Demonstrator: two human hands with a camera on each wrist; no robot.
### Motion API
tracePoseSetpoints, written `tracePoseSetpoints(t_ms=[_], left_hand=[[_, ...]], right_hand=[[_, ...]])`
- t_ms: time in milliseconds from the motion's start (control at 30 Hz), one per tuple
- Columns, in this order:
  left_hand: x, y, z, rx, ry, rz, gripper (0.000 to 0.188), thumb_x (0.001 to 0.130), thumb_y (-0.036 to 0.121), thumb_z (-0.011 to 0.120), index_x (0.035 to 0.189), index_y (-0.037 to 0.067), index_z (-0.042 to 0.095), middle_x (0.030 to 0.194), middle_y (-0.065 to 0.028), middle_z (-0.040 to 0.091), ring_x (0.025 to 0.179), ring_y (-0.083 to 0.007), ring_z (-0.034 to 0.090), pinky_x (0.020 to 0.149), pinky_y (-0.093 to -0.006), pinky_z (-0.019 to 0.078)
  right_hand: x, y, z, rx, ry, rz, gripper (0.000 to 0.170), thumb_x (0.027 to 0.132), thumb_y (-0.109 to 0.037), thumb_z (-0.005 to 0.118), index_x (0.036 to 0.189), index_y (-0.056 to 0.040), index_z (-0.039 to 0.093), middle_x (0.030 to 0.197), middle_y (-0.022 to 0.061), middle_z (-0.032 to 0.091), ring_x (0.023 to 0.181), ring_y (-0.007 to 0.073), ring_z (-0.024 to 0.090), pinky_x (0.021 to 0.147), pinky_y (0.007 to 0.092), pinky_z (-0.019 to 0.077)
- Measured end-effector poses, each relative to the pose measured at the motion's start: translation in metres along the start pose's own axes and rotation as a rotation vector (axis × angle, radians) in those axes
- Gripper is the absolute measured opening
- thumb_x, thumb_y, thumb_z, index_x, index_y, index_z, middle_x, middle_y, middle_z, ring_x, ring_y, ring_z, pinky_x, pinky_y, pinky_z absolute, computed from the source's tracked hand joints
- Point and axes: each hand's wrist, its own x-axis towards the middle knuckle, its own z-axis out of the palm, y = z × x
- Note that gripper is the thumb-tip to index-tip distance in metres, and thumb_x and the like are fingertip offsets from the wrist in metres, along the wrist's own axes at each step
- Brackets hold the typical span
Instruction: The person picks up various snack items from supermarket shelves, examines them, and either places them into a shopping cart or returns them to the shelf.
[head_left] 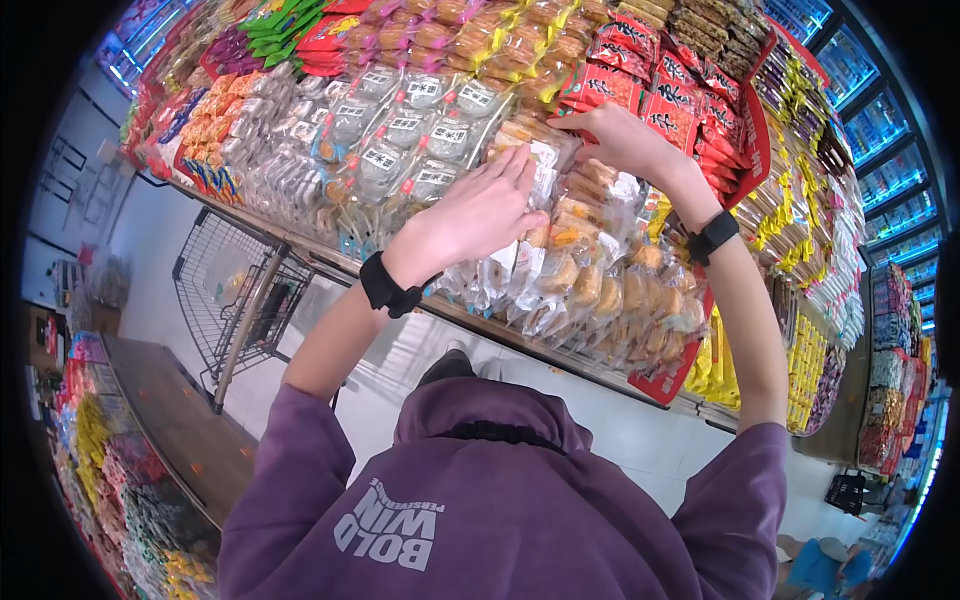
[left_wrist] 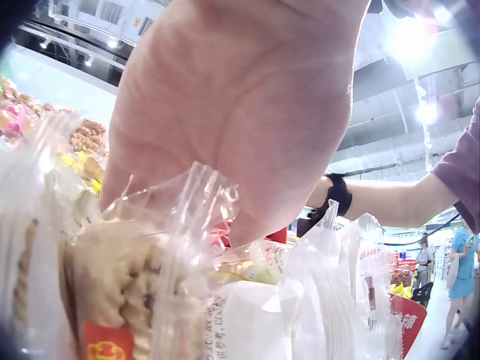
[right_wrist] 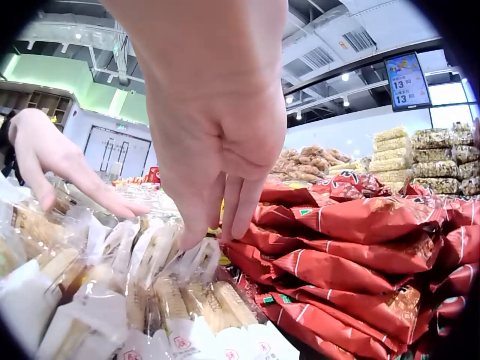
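Observation:
My left hand (head_left: 485,210) lies with straight fingers over a row of clear-wrapped biscuit packets (head_left: 575,215) in the head view. In the left wrist view its palm (left_wrist: 232,105) is just above the wrappers of a biscuit packet (left_wrist: 127,285). My right hand (head_left: 625,140) reaches down at the far end of that row, beside red snack bags (head_left: 665,110). From the right wrist, its fingers (right_wrist: 238,202) point down between the wrapped packets (right_wrist: 195,300) and the stacked red bags (right_wrist: 337,262), fingertips right at the clear wrappers.
White-labelled clear packs (head_left: 425,130) lie left of the row, with orange-wrapped snacks (head_left: 215,105) beyond. Yellow-wrapped packs (head_left: 800,220) fill the right side. A shopping cart (head_left: 235,285) stands at lower left. A wooden bench-like shelf edge (head_left: 170,410) runs behind it.

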Motion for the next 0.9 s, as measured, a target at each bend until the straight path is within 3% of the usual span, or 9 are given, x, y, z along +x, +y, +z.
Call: tracePoseSetpoints(t_ms=[167,367,467,600,633,767,900], left_hand=[[0.01,0.001,0.003,0.053,0.004,-0.021,0.069,0.098,0.039,0.049,0.136,-0.017,0.036,0.144,-0.0327,0.036,0.138,-0.0395,0.035,0.113,-0.0414,0.0323],[0.013,0.002,-0.001,0.009,-0.068,-0.035,0.07,0.098,0.04,0.048,0.136,-0.016,0.036,0.142,-0.0315,0.04,0.138,-0.0378,0.035,0.113,-0.0405,0.0315],[0.011,-0.002,0.0,0.018,-0.074,-0.021,0.07,0.098,0.041,0.048,0.137,-0.016,0.036,0.143,-0.0307,0.04,0.138,-0.0376,0.035,0.114,-0.0402,0.0314],[0.009,-0.003,0.002,0.029,-0.07,-0.022,0.07,0.098,0.041,0.047,0.137,-0.016,0.035,0.144,-0.0296,0.039,0.138,-0.0375,0.034,0.114,-0.0399,0.0313],[0.009,-0.003,0.003,0.024,-0.066,-0.019,0.07,0.098,0.042,0.047,0.137,-0.016,0.035,0.145,-0.0295,0.038,0.139,-0.0376,0.034,0.114,-0.04,0.0312],[0.008,-0.001,-0.001,0.007,-0.083,-0.041,0.071,0.098,0.042,0.047,0.138,-0.015,0.035,0.145,-0.0298,0.037,0.139,-0.0382,0.034,0.114,-0.0407,0.0306],[0.013,-0.001,-0.001,-0.023,-0.103,-0.063,0.071,0.098,0.043,0.047,0.138,-0.015,0.035,0.145,-0.0313,0.037,0.139,-0.0393,0.033,0.114,-0.0416,0.0304]], right_hand=[[0.009,-0.006,0.018,-0.253,-0.017,-0.11,0.032,0.073,0.001,0.065,0.105,-0.0063,0.066,0.078,0.0173,0.066,0.08,0.0341,0.066,0.071,0.0433,0.0539],[0.007,0.008,0.033,-0.174,-0.009,-0.035,0.046,0.071,0.002,0.065,0.116,-0.0077,0.066,0.082,0.0183,0.067,0.079,0.0345,0.066,0.072,0.0441,0.0526],[0.003,0.012,0.025,-0.1,-0.011,-0.105,0.051,0.071,0.002,0.066,0.12,-0.0081,0.065,0.083,0.0176,0.068,0.08,0.0343,0.066,0.074,0.0437,0.052],[0.002,0.006,0.002,-0.218,-0.034,-0.061,0.041,0.072,0.0,0.066,0.113,-0.0073,0.067,0.084,0.0161,0.068,0.081,0.0336,0.066,0.076,0.0421,0.0532],[0.004,0.005,0.001,-0.221,-0.079,-0.073,0.03,0.074,-0.002,0.066,0.104,-0.0059,0.067,0.084,0.0148,0.068,0.081,0.0321,0.067,0.074,0.0415,0.0542],[0.013,0.016,0.026,-0.383,-0.062,-0.168,0.013,0.08,-0.004,0.059,0.092,-0.0062,0.063,0.082,0.0132,0.068,0.083,0.0288,0.068,0.07,0.0402,0.0552],[0.013,0.012,0.027,-0.365,-0.049,-0.123,0.018,0.08,-0.004,0.058,0.096,-0.0057,0.064,0.085,0.012,0.068,0.083,0.0293,0.068,0.07,0.0392,0.0554]])
